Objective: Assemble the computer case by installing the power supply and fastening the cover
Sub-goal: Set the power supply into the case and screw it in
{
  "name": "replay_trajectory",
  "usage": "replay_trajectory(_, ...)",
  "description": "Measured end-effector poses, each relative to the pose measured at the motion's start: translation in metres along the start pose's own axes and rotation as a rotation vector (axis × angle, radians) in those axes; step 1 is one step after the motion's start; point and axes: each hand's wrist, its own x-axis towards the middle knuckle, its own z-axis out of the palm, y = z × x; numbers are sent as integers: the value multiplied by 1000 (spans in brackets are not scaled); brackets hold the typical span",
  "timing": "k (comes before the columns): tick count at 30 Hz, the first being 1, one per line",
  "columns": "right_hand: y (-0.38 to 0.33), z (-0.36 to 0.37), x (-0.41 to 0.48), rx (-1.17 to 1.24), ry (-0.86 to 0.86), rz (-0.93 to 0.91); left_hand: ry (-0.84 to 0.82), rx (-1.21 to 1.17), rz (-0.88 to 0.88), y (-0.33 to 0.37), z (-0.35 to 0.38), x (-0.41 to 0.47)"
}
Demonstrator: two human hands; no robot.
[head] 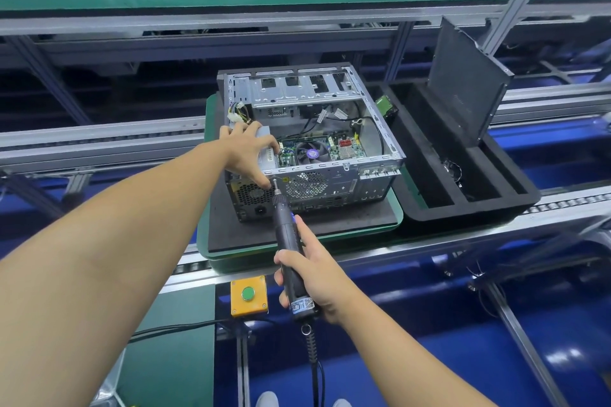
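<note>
An open computer case lies on its side on a black foam pad, towards the far edge of a green pallet on a conveyor line. Its circuit board and fan show from above.

The power supply sits inside the case at its near-left corner. The left hand rests on it with fingers spread wide and the thumb reaching down to the case's rear wall. The right hand grips a black electric screwdriver, fingers wrapped round the body. The tip meets the rear wall just beside the left thumb, above the power supply's vent grille.

The cover is off the case. It stands tilted in a black foam tray just beyond the pallet's right edge. A yellow button box sits below the pallet's near edge.

The task looks under halfway: the power supply is seated and seemingly being screwed in. Whether any screws are already in cannot be told. Fitting and fastening the cover remains.
</note>
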Motion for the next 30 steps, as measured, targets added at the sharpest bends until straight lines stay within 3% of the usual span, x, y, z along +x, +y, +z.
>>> replay_trajectory(24,2,-7,-2,-48,73,30,-29,-20,14,-5,13,1)
replay_trajectory(27,3,-8,-2,-50,73,43,245,-73,64,5,18,-26)
replay_trajectory(30,3,-8,-1,-62,79,51,503,-388,129,22,34,-64)
